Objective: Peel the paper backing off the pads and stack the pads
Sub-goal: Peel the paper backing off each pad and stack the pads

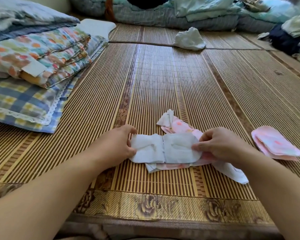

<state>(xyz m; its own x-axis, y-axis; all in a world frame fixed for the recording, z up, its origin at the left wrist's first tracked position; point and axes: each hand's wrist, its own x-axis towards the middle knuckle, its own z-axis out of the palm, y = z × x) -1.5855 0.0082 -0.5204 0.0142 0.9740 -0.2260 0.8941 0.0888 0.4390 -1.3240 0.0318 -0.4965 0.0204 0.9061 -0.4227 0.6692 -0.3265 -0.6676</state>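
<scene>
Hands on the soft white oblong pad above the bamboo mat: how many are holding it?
2. The left hand pinches the left end of the soft white oblong pad; the right hand pinches its rounded right end. No other hand is in view.

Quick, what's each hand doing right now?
The left hand pinches the white pad at its left end.
The right hand pinches its right end.

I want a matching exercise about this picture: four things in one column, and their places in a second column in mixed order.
1. white pad
2. pink stack
3. crumpled white wad
4. checked pillow

A. far end of the mat
B. on the mat, right of the right hand
C. pinched between left hand and right hand
D. left edge of the mat

Pairs: 1-C, 2-B, 3-A, 4-D
</scene>
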